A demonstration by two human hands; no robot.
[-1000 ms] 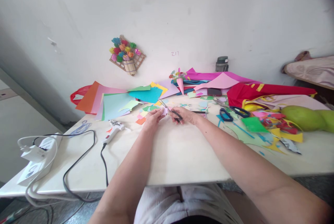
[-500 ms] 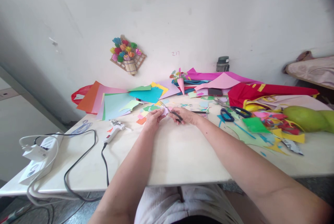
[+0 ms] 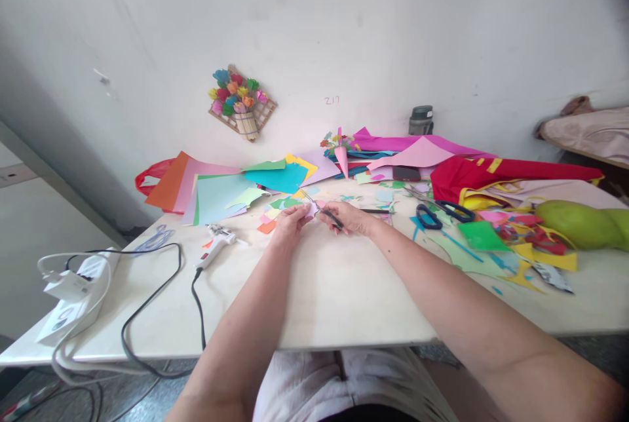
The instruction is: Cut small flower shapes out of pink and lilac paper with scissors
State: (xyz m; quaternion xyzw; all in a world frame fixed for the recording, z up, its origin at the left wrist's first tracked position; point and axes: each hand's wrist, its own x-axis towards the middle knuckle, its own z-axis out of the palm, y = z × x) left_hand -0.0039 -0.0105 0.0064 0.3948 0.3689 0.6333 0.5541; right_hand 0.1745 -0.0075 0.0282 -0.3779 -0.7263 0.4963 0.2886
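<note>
Well, at the lower left of my feed, a white power strip [image 3: 61,324] sits on the end of a pale tabletop [image 3: 334,297], above a dark speckled floor [image 3: 157,399]. Left of centre I see a white hot glue gun [image 3: 211,253] lying below coloured paper sheets [image 3: 223,198]; above them, a lattice ornament with bright flowers [image 3: 243,104] hangs on the scuffed grey-white wall [image 3: 373,48].

At mid-frame, my left hand [image 3: 289,222] has its fingertips pinched together on a small lilac paper piece [image 3: 311,210], between the two hands. My right hand [image 3: 348,217] has its fingers clamped around the handles of black-handled scissors [image 3: 332,218], blades pointing up-left; whether they touch the paper, I can't tell.

Right of centre, a lidded bottle [image 3: 421,122] stands against the wall, above a dark phone [image 3: 406,173]. Farther right lie dark-blue-handled scissors [image 3: 428,217], red cloth [image 3: 496,176] and bright scraps [image 3: 484,236].
</note>
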